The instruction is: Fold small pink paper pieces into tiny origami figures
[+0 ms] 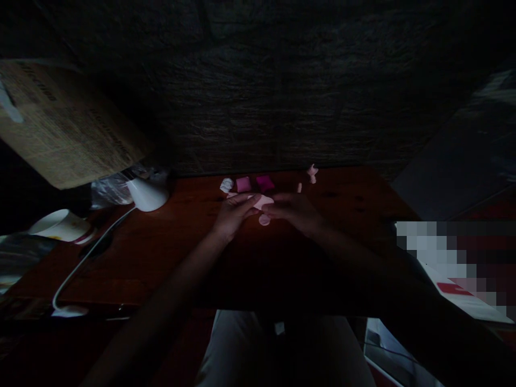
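Note:
A flat, pale pink piece of modelling clay (263, 202) is pinched between my two hands, just over the wooden table. My left hand (236, 215) grips its left end with thumb and fingers. At the other end, my right hand (297, 210) has its fingers closed on the same piece. Close below them is a small round pink piece (264, 220). Behind the hands lie a white crumpled lump (226, 185), a light pink square (243, 184) and a magenta square (265, 183). A short pink stick (299, 187) and a forked pink shape (312, 173) are farther right.
On the left of the brown table (133, 269) stands a white cone-shaped lamp (148, 194) with a white cable (91, 258). A paper cup (62, 226) lies tilted near a clear plastic bag (107, 189). Above hangs a cardboard box (68, 123). A dark wall (262, 97) closes the back.

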The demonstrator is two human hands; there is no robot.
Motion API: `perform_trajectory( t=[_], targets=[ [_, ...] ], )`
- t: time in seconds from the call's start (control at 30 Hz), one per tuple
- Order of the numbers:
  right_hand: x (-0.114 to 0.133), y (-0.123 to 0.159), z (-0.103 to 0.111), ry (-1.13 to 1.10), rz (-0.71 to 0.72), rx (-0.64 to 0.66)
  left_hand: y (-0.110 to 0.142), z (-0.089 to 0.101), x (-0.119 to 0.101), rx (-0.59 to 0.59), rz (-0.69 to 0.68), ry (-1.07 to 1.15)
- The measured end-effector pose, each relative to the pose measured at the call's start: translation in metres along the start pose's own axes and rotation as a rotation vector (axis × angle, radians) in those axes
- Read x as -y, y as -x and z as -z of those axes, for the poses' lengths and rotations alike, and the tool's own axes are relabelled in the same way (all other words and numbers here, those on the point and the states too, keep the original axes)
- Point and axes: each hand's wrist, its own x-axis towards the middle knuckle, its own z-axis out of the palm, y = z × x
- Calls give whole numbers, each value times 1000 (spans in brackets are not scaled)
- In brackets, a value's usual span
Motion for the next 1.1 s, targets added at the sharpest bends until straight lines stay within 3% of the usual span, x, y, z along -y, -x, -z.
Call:
perform_trajectory(
  t=[0.1, 0.4, 0.9, 1.1],
  targets=[
    [-1, -1, 1, -40, -65, -5, 0, 1, -1, 21, 32, 8],
    [-2, -5, 4, -14, -59, -15, -1, -1, -2, 6, 50, 51],
    [-2, -8, 6, -2, -45, -60, -2, 2, -2, -141, -147, -145],
    [-2, -9, 9, -39, -85, -83, -2, 3, -1, -72, -84, -116]
  ],
)
